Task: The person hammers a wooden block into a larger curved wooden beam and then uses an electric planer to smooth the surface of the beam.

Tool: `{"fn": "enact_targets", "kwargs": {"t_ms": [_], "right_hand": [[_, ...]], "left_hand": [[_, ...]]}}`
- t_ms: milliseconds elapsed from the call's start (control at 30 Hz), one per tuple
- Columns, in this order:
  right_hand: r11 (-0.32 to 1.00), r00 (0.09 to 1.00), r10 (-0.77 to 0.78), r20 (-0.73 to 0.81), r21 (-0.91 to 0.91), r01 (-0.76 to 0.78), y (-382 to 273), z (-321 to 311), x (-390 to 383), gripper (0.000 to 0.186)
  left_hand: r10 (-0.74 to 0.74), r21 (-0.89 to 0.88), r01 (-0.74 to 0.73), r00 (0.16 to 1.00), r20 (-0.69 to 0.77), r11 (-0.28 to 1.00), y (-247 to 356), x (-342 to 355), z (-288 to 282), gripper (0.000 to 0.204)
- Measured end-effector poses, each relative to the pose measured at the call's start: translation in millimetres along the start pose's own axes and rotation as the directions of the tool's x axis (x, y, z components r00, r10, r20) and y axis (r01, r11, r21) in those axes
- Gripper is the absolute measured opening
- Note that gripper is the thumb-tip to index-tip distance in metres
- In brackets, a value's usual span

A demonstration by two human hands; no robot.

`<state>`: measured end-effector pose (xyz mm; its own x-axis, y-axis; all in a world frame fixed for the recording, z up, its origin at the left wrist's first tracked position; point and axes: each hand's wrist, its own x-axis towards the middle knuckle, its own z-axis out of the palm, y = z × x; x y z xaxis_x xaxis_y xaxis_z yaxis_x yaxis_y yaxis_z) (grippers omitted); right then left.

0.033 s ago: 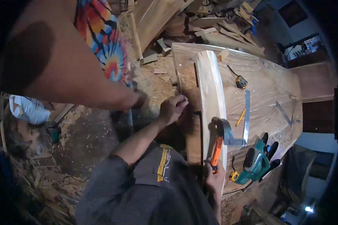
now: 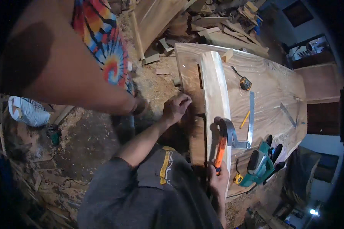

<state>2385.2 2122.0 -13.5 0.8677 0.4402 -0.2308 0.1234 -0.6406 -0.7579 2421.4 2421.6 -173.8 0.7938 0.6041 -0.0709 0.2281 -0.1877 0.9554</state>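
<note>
A cluttered woodshop floor, strewn with shavings and offcuts, surrounds a broad wooden slab (image 2: 278,87) that serves as the table. A pale plank (image 2: 214,91) lies along the slab's left side. The person's right hand (image 2: 219,180) is clamped on the orange handle of a bar clamp (image 2: 222,143) whose jaw hooks over the plank's near end. The left hand (image 2: 176,108) rests on the slab's edge, fingers curled; whether it grips anything cannot be told. A co-worker's bare arm (image 2: 84,82) reaches in beside it. Likely risks: the clamp slipping off the rounded plank, or pinching the nearby hands. A steel square (image 2: 250,114), pencil (image 2: 245,119), tape measure (image 2: 245,83) and green power planer (image 2: 260,163) lie close.
</note>
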Motion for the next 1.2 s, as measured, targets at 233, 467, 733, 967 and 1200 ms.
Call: {"fn": "enact_targets", "kwargs": {"t_ms": [233, 467, 733, 967, 1200], "right_hand": [[0.979, 0.998, -0.032, -0.055, -0.203, 0.02, -43, 37, 48, 0.02], [0.91, 0.99, -0.066, -0.122, -0.414, 0.009, -35, 68, 82, 0.028], [0.867, 0.986, 0.123, -0.111, -0.472, -0.161, -43, 78, 91, 0.032], [0.838, 0.944, 0.325, -0.049, -0.448, -0.312, -66, 76, 110, 0.035], [0.679, 0.908, 0.412, -0.069, -0.641, -0.357, -71, 83, 112, 0.034]], "left_hand": [[0.421, 0.102, -0.409, 0.895, -0.146, 0.907, -24, 39, 19, 0.01], [0.487, 0.148, -0.467, 0.857, -0.17, 0.872, -22, 46, 20, 0.01], [0.461, 0.1, -0.452, 0.881, -0.108, 0.886, -27, 50, 19, 0.011], [0.467, 0.101, -0.458, 0.88, -0.089, 0.883, -29, 51, 17, 0.01], [0.452, 0.081, -0.445, 0.887, -0.095, 0.892, -31, 50, 17, 0.01]]}}
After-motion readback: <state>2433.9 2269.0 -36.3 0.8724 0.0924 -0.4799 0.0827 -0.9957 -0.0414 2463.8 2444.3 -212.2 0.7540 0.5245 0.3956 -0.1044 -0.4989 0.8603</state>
